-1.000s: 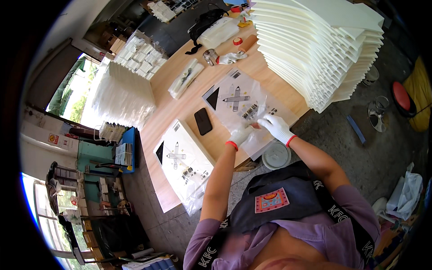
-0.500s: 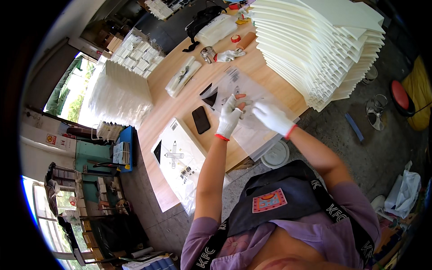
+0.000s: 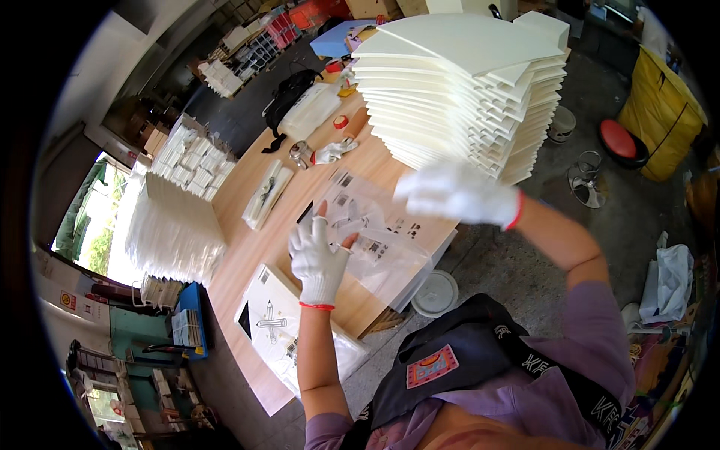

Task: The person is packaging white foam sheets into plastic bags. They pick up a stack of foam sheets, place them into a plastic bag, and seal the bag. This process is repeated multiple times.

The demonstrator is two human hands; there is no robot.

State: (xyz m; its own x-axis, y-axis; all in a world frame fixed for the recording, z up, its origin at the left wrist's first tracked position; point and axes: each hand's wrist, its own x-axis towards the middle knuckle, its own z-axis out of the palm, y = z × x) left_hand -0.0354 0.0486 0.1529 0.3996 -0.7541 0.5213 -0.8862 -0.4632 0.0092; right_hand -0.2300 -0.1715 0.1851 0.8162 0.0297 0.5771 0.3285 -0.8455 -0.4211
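My left hand [image 3: 319,264], in a white glove that leaves some fingertips bare, is open with fingers spread. It hovers at the near left edge of a clear printed plastic bag [image 3: 397,260] lying flat on the table. My right hand [image 3: 459,196], also in a white glove with a red cuff, is raised beyond the bag, close to the lower front of a tall stack of white boards [image 3: 450,112]. Motion smears its fingers, and whether it holds anything cannot be made out. Left of my left hand lies a bagged white pack with a pencil drawing [image 3: 271,322].
The wooden table [image 3: 232,292] also bears a narrow plastic-wrapped bundle [image 3: 268,195], a metal can [image 3: 301,154], a spare glove [image 3: 335,151] and red tape [image 3: 341,121]. A tall wrapped stack [image 3: 174,232] stands at left. A white-lidded bucket [image 3: 435,293] sits below the near edge.
My hands have moved apart from the plastic bag: the left one left and nearer, now spread, the right one toward the board stack. The view has shifted, and the phone is no longer visible.
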